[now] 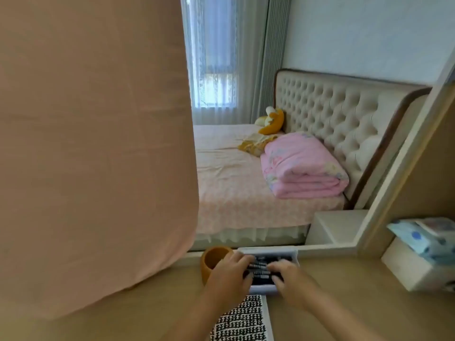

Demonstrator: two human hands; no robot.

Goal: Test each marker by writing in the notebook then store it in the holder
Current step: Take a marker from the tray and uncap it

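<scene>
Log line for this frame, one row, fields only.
both hands on markers in tray | left hand | right hand | holder beside tray | notebook closed

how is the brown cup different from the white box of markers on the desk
The brown cup is round, tall and upright; the white box is flat, shallow and rectangular. The cup looks empty from here, while the box holds a row of dark markers. The left hand and right hand both reach into the box, not the cup. Both are open-topped and sit side by side on the desk.
</scene>
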